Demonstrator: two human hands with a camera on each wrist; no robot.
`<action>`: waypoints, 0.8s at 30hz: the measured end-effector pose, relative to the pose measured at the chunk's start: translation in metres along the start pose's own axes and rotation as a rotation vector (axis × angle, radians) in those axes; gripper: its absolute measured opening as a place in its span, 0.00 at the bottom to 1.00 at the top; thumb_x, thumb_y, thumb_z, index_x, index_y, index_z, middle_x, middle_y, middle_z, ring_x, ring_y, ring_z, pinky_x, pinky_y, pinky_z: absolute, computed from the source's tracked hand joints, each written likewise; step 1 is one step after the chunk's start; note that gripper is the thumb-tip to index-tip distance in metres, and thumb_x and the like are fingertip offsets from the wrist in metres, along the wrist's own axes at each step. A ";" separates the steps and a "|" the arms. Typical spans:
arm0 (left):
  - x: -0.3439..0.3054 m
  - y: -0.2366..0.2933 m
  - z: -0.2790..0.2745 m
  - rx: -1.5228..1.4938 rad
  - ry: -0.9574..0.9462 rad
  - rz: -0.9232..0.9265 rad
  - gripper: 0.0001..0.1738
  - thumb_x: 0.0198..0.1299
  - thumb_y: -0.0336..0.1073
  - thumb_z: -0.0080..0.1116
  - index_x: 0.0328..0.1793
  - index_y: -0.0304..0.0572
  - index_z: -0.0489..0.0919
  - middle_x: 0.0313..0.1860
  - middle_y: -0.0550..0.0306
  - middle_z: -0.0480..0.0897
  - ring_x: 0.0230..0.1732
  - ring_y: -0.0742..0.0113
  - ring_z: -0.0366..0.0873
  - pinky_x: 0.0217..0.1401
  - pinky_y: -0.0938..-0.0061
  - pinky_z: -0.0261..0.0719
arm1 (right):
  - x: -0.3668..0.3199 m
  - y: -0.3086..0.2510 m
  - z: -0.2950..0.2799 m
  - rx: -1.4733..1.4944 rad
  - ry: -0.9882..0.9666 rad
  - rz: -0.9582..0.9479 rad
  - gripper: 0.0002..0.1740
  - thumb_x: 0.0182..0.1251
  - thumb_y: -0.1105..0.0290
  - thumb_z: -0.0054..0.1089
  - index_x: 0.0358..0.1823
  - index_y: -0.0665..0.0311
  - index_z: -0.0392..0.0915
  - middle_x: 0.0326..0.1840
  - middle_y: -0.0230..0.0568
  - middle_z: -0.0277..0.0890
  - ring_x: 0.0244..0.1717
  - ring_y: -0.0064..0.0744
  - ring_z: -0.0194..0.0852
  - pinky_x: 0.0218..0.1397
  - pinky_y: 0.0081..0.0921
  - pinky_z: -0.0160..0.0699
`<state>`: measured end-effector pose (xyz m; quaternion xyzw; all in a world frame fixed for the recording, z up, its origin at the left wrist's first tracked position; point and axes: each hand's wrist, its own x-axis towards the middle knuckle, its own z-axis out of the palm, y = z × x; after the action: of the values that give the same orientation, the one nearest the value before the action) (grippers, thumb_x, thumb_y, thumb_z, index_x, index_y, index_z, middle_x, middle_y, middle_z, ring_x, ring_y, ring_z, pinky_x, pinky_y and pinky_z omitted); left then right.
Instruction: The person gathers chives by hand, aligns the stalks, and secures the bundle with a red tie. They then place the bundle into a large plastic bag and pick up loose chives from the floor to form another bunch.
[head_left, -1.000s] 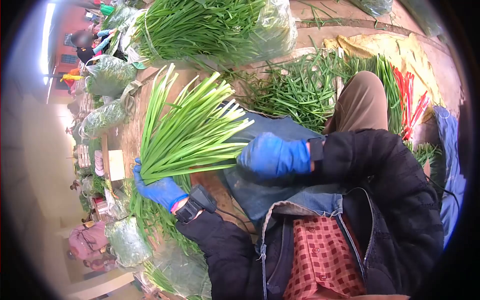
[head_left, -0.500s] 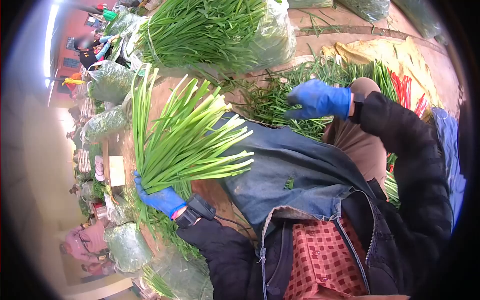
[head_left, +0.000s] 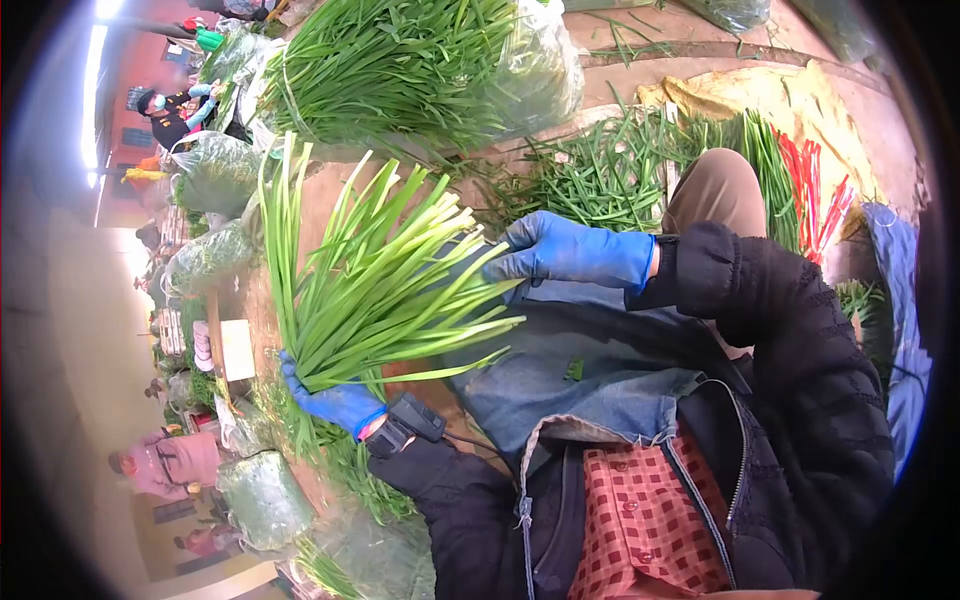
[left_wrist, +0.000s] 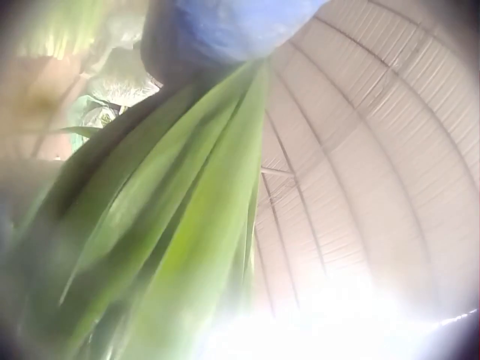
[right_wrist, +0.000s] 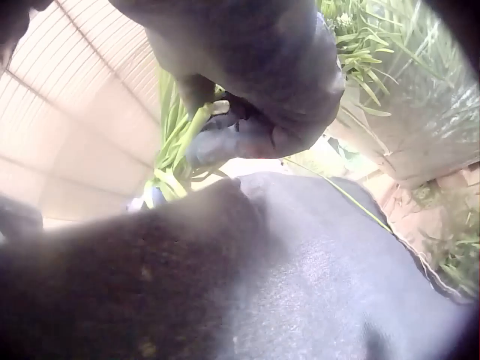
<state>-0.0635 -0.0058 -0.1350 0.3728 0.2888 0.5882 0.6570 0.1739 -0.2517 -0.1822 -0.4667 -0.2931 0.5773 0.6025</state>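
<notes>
My blue-gloved left hand [head_left: 335, 402] grips a fanned bunch of garlic chives [head_left: 375, 290] by its lower, leafy part. The pale cut ends spread up and to the right, over the denim apron [head_left: 600, 345]. At those ends is my right hand [head_left: 590, 250], also in a blue glove. In the right wrist view its thumb and fingers pinch a chive stalk [right_wrist: 197, 127] near the pale tip. Broad green leaves [left_wrist: 172, 217] hang out below the left glove [left_wrist: 232, 30] in the left wrist view; the fingers' far side is hidden.
A large pile of chives [head_left: 390, 70] in clear plastic lies at the top. Loose leaves [head_left: 600, 180] are heaped beyond the apron, near the knee [head_left: 725, 190]. Red ties [head_left: 812, 190] lie at the right. Bagged greens [head_left: 265, 500] and other people stand at the left.
My right hand went from the stalk ends out toward the knee, then came back to pinch a stalk. A small green scrap now lies on the apron. The left hand keeps its grip.
</notes>
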 end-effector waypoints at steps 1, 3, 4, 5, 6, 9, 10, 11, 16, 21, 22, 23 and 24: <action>0.001 -0.002 0.001 -0.002 0.001 -0.003 0.21 0.67 0.40 0.44 0.62 0.40 0.73 0.60 0.56 0.76 0.58 0.62 0.74 0.66 0.66 0.67 | 0.000 0.001 -0.001 -0.076 0.057 -0.068 0.19 0.64 0.59 0.62 0.47 0.67 0.78 0.35 0.31 0.80 0.31 0.17 0.74 0.34 0.17 0.75; 0.002 -0.003 -0.001 -0.124 0.061 0.012 0.18 0.65 0.38 0.42 0.55 0.43 0.77 0.52 0.57 0.81 0.51 0.63 0.78 0.61 0.63 0.75 | -0.003 0.000 -0.010 -0.154 0.111 -0.132 0.18 0.64 0.58 0.62 0.42 0.67 0.79 0.32 0.32 0.79 0.29 0.17 0.75 0.33 0.16 0.75; 0.002 -0.002 -0.005 -0.127 0.066 0.009 0.18 0.65 0.38 0.42 0.55 0.43 0.77 0.52 0.57 0.81 0.51 0.63 0.78 0.61 0.63 0.75 | -0.008 -0.001 -0.025 -0.152 0.164 -0.092 0.17 0.66 0.59 0.59 0.43 0.68 0.77 0.32 0.34 0.79 0.30 0.21 0.77 0.33 0.18 0.77; 0.002 0.000 -0.012 -0.070 0.040 0.040 0.20 0.66 0.40 0.42 0.59 0.42 0.75 0.57 0.56 0.78 0.55 0.62 0.76 0.64 0.64 0.71 | -0.014 -0.002 -0.043 -0.153 0.216 -0.052 0.16 0.68 0.61 0.56 0.43 0.69 0.76 0.32 0.36 0.78 0.30 0.24 0.79 0.32 0.20 0.79; 0.001 0.001 -0.017 -0.016 0.017 0.073 0.23 0.68 0.42 0.41 0.63 0.40 0.72 0.61 0.54 0.75 0.59 0.61 0.73 0.67 0.65 0.67 | -0.015 0.003 -0.068 -0.128 0.286 -0.009 0.14 0.69 0.62 0.55 0.42 0.69 0.76 0.33 0.36 0.78 0.31 0.24 0.79 0.33 0.20 0.80; -0.009 0.006 -0.009 0.039 0.025 0.092 0.22 0.68 0.43 0.41 0.63 0.42 0.73 0.61 0.54 0.75 0.59 0.60 0.73 0.66 0.63 0.67 | -0.019 -0.001 -0.110 -1.507 0.304 0.315 0.16 0.61 0.58 0.60 0.43 0.62 0.77 0.35 0.44 0.80 0.31 0.43 0.80 0.33 0.35 0.78; -0.010 0.007 -0.006 0.067 0.026 0.103 0.22 0.68 0.44 0.41 0.63 0.43 0.73 0.60 0.54 0.75 0.59 0.59 0.73 0.66 0.62 0.68 | -0.021 -0.008 -0.107 -1.786 0.167 0.499 0.17 0.60 0.56 0.61 0.43 0.60 0.78 0.37 0.45 0.79 0.35 0.47 0.80 0.36 0.38 0.77; -0.008 0.007 -0.008 0.063 0.029 0.106 0.22 0.68 0.44 0.41 0.63 0.43 0.73 0.60 0.54 0.75 0.59 0.59 0.73 0.66 0.62 0.68 | -0.022 -0.016 -0.099 -1.791 0.166 0.495 0.17 0.60 0.56 0.61 0.43 0.60 0.78 0.37 0.45 0.79 0.35 0.47 0.80 0.36 0.38 0.77; 0.006 0.002 -0.026 -0.132 -0.073 -0.040 0.19 0.66 0.42 0.47 0.59 0.45 0.76 0.58 0.55 0.77 0.56 0.60 0.75 0.64 0.62 0.69 | 0.006 -0.026 -0.022 -1.080 0.141 -0.701 0.22 0.61 0.54 0.59 0.49 0.62 0.78 0.50 0.51 0.75 0.49 0.52 0.75 0.52 0.38 0.74; -0.001 -0.012 -0.019 -0.244 -0.275 -0.052 0.17 0.64 0.38 0.49 0.55 0.41 0.77 0.51 0.59 0.81 0.55 0.65 0.76 0.63 0.65 0.71 | 0.052 0.012 0.021 -0.958 0.302 -1.008 0.20 0.62 0.53 0.56 0.46 0.62 0.77 0.41 0.51 0.77 0.42 0.53 0.75 0.45 0.43 0.75; -0.002 -0.013 -0.017 -0.245 -0.280 -0.053 0.17 0.64 0.38 0.49 0.55 0.41 0.77 0.51 0.59 0.81 0.55 0.65 0.76 0.63 0.65 0.71 | 0.055 0.017 0.022 -0.948 0.327 -1.049 0.18 0.63 0.55 0.55 0.45 0.61 0.77 0.41 0.49 0.77 0.40 0.53 0.76 0.42 0.43 0.75; -0.005 -0.011 -0.014 -0.177 -0.237 -0.034 0.17 0.65 0.38 0.48 0.56 0.41 0.77 0.51 0.59 0.81 0.54 0.65 0.77 0.63 0.65 0.72 | 0.056 0.016 0.023 -0.939 0.348 -1.089 0.16 0.64 0.56 0.55 0.44 0.60 0.77 0.40 0.48 0.78 0.37 0.53 0.76 0.39 0.43 0.75; -0.007 -0.011 -0.013 -0.110 -0.191 -0.014 0.16 0.65 0.37 0.47 0.56 0.41 0.77 0.51 0.58 0.81 0.54 0.65 0.77 0.63 0.65 0.72 | 0.052 0.016 0.020 -0.942 0.345 -1.088 0.16 0.64 0.56 0.55 0.44 0.60 0.77 0.40 0.48 0.78 0.37 0.53 0.76 0.39 0.43 0.75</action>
<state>-0.0691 -0.0115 -0.1523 0.3884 0.1950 0.5603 0.7051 0.1576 -0.1981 -0.1989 -0.5487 -0.6008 -0.0712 0.5769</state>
